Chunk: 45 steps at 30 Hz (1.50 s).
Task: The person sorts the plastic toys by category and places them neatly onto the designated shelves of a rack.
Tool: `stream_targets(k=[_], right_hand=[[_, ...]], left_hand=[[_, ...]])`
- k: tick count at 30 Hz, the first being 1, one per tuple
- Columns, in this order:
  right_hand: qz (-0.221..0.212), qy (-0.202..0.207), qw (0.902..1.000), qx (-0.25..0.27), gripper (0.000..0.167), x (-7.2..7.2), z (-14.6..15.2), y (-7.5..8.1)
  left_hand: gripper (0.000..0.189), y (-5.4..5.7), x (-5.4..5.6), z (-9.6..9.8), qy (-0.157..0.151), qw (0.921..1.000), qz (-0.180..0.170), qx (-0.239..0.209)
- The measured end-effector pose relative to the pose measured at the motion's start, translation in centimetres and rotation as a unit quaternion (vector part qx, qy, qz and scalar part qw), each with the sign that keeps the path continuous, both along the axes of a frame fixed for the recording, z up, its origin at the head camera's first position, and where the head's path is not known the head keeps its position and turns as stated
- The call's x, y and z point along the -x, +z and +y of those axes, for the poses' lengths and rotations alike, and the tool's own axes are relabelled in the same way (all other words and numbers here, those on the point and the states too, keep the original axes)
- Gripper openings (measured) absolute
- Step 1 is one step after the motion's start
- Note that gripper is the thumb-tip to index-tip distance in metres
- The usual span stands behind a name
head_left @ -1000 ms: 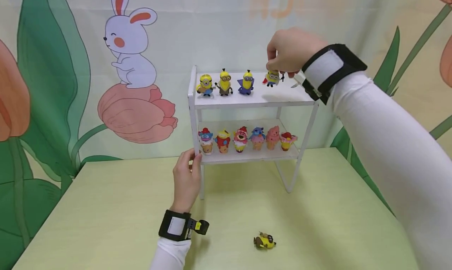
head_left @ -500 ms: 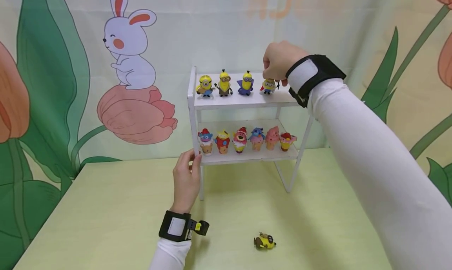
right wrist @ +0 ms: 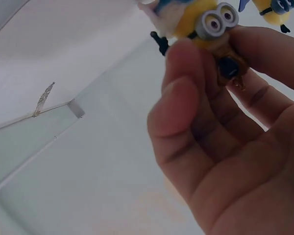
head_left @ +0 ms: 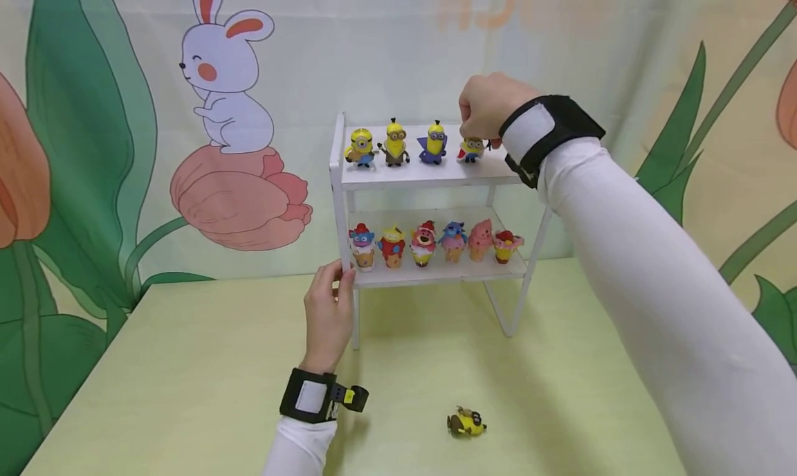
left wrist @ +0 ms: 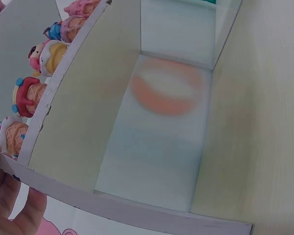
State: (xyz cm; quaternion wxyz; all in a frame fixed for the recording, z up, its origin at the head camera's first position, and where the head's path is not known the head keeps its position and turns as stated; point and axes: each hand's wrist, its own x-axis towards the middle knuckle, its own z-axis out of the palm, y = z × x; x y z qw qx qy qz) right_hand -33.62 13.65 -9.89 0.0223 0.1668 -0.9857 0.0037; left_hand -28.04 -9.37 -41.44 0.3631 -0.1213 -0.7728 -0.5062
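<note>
My left hand [head_left: 330, 317] grips the left post of a white two-tier rack [head_left: 429, 178]; in the left wrist view the fingers [left wrist: 32, 210] curl at the rack's edge. Above the upper shelf, my right hand [head_left: 498, 106] pinches a minion figurine [head_left: 471, 151] in blue and white by its head. Its feet appear to be at the shelf surface. The right wrist view shows its goggles and a brown headpiece [right wrist: 230, 58] between the fingers. To its left stand three more minions: one in blue [head_left: 361, 148], one with a yellow beard [head_left: 395, 144] and one in purple [head_left: 434, 144].
Several ice-cream-cone figurines [head_left: 423, 244] line the lower shelf. Another minion figurine [head_left: 467, 423] lies on its side on the pale yellow table [head_left: 205, 379], in front of the rack. Behind the rack hangs a cloth with a printed rabbit [head_left: 236, 95] and flowers.
My right hand has moved left and down, lowering the minion figurine from above the upper shelf to its surface. The left hand has kept its grip on the rack.
</note>
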Motion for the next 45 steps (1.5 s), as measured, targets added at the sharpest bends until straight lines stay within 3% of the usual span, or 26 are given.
stream_targets(k=[11,20,30,40,45], right_hand=[[0.024,-0.013,0.9996,0.006,0.01,-0.2,-0.3,-0.7],[0.013,-0.044,0.9985,0.03,0.011,0.2,-0.7,-1.2],[0.012,-0.043,0.9981,0.043,0.013,0.3,-0.7,-1.3],[0.067,-0.061,0.9957,0.017,0.025,-1.5,-0.3,0.1],[0.126,-0.025,0.9914,0.022,0.027,-3.5,0.2,0.4]], left_hand=[[0.028,0.0,0.0,0.1,-0.003,0.9999,-0.014,-0.006],[0.027,0.0,-0.1,0.0,-0.003,0.9998,-0.02,-0.006],[0.026,0.0,-0.1,0.0,0.0,0.9997,-0.021,-0.008],[0.028,-0.2,0.2,0.0,-0.001,1.0,-0.008,-0.006],[0.028,-0.6,0.0,0.2,-0.005,0.9999,-0.015,-0.006]])
